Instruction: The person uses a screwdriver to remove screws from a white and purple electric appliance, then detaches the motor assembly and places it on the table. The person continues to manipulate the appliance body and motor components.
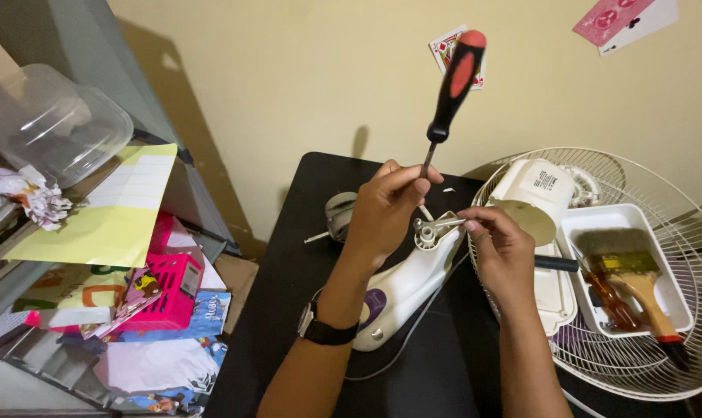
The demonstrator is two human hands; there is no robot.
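Holding a white plastic fan stand with a purple patch (401,286) flat on the black surface (304,255), its long axis running from near the wrist up and away to the grey metal joint (428,230) at its top. The left hand (386,210) is closed around the shaft of a black-and-red-handled screwdriver (453,85), handle pointing up, tip down at the joint. The right hand (496,246) pinches a small metal piece just beside that joint. A white wire fan guard (676,371) sits to the right.
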